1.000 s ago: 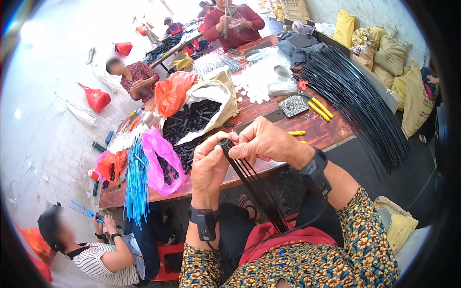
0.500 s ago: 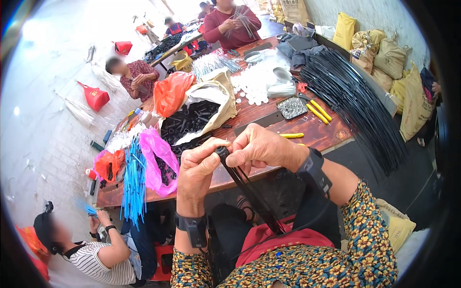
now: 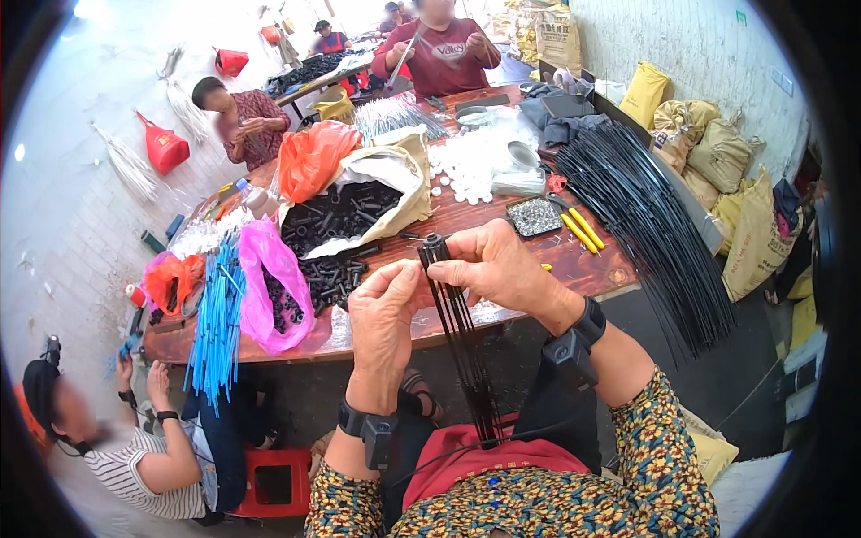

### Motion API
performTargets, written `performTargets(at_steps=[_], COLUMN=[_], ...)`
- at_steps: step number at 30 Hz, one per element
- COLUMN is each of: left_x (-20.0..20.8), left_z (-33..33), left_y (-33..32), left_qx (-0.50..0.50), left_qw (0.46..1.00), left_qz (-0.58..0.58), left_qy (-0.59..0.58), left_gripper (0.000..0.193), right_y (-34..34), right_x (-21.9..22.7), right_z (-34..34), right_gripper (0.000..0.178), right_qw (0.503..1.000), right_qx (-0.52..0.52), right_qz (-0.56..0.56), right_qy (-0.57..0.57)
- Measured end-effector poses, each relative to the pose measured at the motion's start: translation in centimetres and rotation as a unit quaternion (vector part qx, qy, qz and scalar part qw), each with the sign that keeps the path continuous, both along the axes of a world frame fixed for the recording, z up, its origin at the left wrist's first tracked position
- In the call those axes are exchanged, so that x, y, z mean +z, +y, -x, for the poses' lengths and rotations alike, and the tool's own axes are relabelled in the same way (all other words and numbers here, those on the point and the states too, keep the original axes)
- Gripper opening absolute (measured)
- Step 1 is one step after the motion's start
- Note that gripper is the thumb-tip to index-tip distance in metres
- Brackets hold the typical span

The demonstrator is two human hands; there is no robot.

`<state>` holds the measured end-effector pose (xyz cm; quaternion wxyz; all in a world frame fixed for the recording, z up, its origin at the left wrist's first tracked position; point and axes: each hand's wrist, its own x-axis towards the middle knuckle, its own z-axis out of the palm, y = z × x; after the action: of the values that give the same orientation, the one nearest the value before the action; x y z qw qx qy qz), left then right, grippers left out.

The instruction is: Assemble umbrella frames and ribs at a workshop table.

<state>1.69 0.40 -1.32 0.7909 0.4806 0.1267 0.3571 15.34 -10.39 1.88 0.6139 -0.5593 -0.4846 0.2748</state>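
A bundle of thin black umbrella ribs (image 3: 466, 359) hangs down toward my lap, topped by a round black cap (image 3: 434, 242). A short thin piece juts from the cap's left side. My right hand (image 3: 489, 264) is closed on the bundle just below the cap, thumb in front. On its left, my left hand (image 3: 381, 309) has thumb and forefinger pressed together close to the ribs; what they pinch is hidden. Past my hands, loose black plastic tubes (image 3: 336, 278) lie on the wooden table (image 3: 408, 332), spilling from an open sack (image 3: 417, 184).
Yellow-handled pliers (image 3: 581, 230) lie beside a tray of small metal parts (image 3: 534, 217). Long black rods (image 3: 637, 215) overhang the right edge. Left are blue sticks (image 3: 218, 314) and a pink bag (image 3: 269, 287). Co-workers sit left and beyond; one wears a striped shirt (image 3: 170, 471).
My left fingers have come off the cap and sit lower, left of it. My right hand has shifted onto the bundle below the cap. The view has swung slightly.
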Motion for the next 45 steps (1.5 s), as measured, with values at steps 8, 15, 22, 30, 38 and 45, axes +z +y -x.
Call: performTargets(at_steps=[8,15,22,30,38,45], left_x=[0.2,1.4,3.3,4.9,6.2,-0.2], left_z=[-0.9,-0.7,-1.3,-0.1,0.9,2.7], left_y=[0.1,0.9,0.6,0.5,-1.4,-1.5], left_qx=[-0.002,-0.108,-0.204,-0.096,-0.037,-0.231], left_qw=[0.996,0.989,0.974,0.992,0.981,0.963], left_qz=[-0.085,-0.086,-0.091,-0.085,-0.182,-0.122], left_qy=[0.0,0.057,0.035,-0.012,-0.056,-0.069], left_gripper=[0.011,0.013,0.042,0.024,0.025,0.043], right_y=[-0.4,-1.7,-1.4,-1.7,0.3,-0.9], right_x=[0.2,1.9,-0.1,-2.0,-6.3,-11.4], right_z=[-0.8,-2.8,-2.9,1.9,3.1,3.7], right_gripper=[0.016,0.021,0.036,0.048,0.015,0.019], right_qw=[0.997,0.982,0.96,0.966,0.984,0.967], right_qx=[0.046,0.149,0.279,0.228,0.064,0.248], right_qz=[0.011,0.05,0.018,0.038,-0.034,0.056], right_qy=[-0.053,-0.101,0.021,0.117,-0.164,-0.009])
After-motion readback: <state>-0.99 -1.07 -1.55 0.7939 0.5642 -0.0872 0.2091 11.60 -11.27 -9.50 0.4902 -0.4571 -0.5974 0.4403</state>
